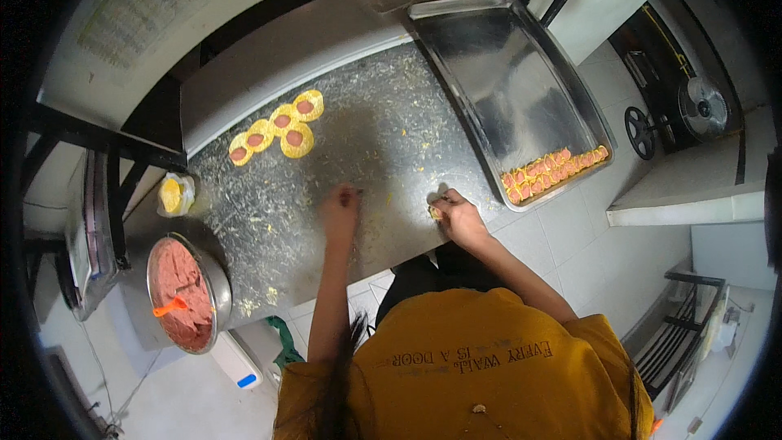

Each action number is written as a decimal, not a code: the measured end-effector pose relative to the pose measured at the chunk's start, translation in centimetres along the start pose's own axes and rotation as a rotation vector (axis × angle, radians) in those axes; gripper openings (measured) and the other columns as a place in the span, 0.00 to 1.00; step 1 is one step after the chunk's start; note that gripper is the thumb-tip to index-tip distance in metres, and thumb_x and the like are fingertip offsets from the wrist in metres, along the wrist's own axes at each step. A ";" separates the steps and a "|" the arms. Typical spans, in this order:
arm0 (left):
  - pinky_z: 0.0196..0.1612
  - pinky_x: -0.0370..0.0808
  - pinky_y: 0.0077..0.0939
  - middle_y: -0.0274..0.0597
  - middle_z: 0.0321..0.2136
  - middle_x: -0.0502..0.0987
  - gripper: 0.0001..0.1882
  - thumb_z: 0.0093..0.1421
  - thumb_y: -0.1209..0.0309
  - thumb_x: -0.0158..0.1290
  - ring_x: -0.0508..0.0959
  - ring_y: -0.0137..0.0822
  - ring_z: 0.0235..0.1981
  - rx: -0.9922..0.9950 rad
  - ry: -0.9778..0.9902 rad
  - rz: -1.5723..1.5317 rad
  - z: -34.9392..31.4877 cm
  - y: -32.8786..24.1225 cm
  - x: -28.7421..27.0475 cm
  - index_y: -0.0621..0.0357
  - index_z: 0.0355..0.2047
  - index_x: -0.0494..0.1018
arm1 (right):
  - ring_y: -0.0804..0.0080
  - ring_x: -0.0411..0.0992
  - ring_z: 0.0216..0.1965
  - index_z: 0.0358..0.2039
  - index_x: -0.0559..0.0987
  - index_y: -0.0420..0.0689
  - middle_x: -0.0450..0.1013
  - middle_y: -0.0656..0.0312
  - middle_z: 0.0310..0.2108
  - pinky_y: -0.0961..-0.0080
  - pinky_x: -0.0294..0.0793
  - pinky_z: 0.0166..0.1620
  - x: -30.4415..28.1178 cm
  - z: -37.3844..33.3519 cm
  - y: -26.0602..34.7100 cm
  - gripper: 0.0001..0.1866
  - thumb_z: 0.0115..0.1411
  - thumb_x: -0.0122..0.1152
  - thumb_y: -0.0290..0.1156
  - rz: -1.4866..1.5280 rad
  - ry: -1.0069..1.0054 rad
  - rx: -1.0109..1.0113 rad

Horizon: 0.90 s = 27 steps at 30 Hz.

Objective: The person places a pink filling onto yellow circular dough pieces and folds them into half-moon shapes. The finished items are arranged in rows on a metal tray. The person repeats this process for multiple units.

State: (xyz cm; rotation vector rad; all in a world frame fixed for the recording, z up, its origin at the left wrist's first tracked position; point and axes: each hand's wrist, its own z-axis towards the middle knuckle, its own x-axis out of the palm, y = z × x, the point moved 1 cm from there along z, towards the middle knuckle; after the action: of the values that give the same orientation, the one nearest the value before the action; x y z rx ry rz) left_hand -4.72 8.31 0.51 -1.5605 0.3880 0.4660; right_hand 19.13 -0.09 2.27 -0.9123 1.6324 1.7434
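My right hand (458,218) is closed on a small yellow-wrapped dumpling (436,213), just above the near right part of the metal tabletop (391,118). My left hand (340,208) hovers over the middle of the table, smeared by motion, so its fingers cannot be made out. Farther left lie several round yellow wrappers (314,114), each with a lump of pink meat filling (294,138) on it. At the right, rows of finished-looking dumplings (547,173) fill the near end of a large metal tray (456,81).
A steel bowl (225,293) of pink meat mixture (181,273) stands at the left with an orange-handled tool (169,307) in it. Behind it sits a plastic-wrapped stack of yellow wrappers (171,194). White flour-like smears cover the tabletop. A fan (702,107) stands far right.
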 end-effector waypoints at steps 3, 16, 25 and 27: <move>0.30 0.72 0.32 0.47 0.22 0.76 0.09 0.47 0.73 0.53 0.76 0.42 0.24 0.191 -0.337 0.300 4.6 4.2 -3.6 0.62 0.30 0.74 | 0.59 0.72 0.36 0.32 0.79 0.43 0.73 0.56 0.32 0.69 0.72 0.39 -4.1 0.4 -0.7 0.15 0.40 0.59 0.16 0.247 -0.060 0.044; 0.35 0.73 0.42 0.56 0.30 0.77 0.20 0.49 0.57 0.55 0.77 0.52 0.33 -0.370 -0.344 0.627 12.3 2.3 -3.1 0.64 0.31 0.75 | 0.66 0.74 0.34 0.34 0.79 0.43 0.74 0.58 0.32 0.73 0.72 0.37 -27.3 2.4 -24.2 0.16 0.40 0.60 0.22 -0.146 0.068 0.248; 0.38 0.72 0.42 0.53 0.32 0.77 0.21 0.48 0.54 0.54 0.76 0.52 0.35 -0.384 -0.338 0.677 11.5 3.3 -3.2 0.61 0.32 0.76 | 0.56 0.71 0.39 0.34 0.79 0.44 0.73 0.54 0.35 0.68 0.71 0.42 -24.0 3.8 -27.5 0.17 0.40 0.56 0.24 -0.321 0.303 0.052; 0.38 0.72 0.42 0.53 0.32 0.77 0.21 0.48 0.55 0.54 0.76 0.52 0.35 -0.402 -0.322 0.650 11.0 2.9 -3.1 0.62 0.32 0.76 | 0.56 0.71 0.39 0.36 0.79 0.45 0.73 0.53 0.36 0.68 0.71 0.43 -24.0 3.4 -27.0 0.17 0.41 0.55 0.25 -0.312 0.347 0.044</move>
State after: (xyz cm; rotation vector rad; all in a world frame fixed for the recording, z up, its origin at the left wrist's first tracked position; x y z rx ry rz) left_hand -9.43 19.09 -0.56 -1.6833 0.5745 1.3480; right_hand 54.70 6.64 5.25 -1.4264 1.6206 1.3873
